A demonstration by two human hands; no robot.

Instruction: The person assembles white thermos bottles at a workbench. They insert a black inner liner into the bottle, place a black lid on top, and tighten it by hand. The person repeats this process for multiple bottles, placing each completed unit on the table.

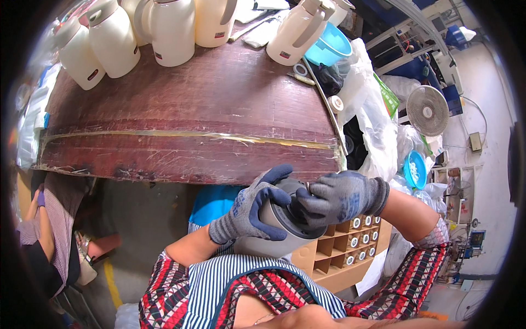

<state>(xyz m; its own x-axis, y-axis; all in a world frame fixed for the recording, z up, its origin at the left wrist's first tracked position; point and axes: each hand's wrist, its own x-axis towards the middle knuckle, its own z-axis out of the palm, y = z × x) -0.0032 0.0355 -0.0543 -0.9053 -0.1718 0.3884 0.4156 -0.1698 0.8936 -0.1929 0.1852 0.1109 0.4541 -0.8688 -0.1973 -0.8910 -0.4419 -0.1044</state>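
Note:
Close to my body, below the table's front edge, a pale grey vacuum jug [262, 248] is tilted with a dark grey end piece [284, 215] facing up. My left hand [256, 205], in a grey and blue work glove, is wrapped round its side near that end. My right hand [342, 198], gloved the same way, has its fingers curled onto the dark piece from the right. Those fingertips are partly hidden, so I cannot see exactly what they pinch there.
Several cream jugs [174, 33] stand along the far side of the dark red table [186, 104]. A tape roll [299, 69] lies near a blue basin [331, 45]. A divided cardboard box [334, 277] holds several capped cylinders. Another person's arm [46, 236] shows at left.

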